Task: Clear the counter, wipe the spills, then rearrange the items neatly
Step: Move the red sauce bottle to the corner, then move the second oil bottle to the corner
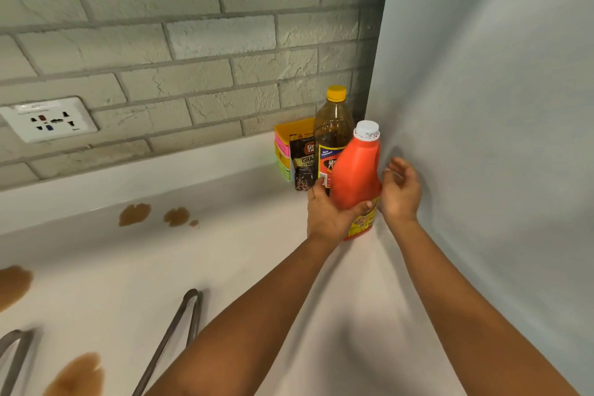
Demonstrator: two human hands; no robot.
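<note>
The white counter carries brown spills. At its far right corner, against the wall, the orange bottle stands upright; the left hand grips it, and the right hand hovers beside with loosely curled fingers, holding nothing.

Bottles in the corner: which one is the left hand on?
The orange bottle with the white cap, nearest the camera. The left hand grips its lower body. The amber bottle with the yellow cap stands behind it.
</note>
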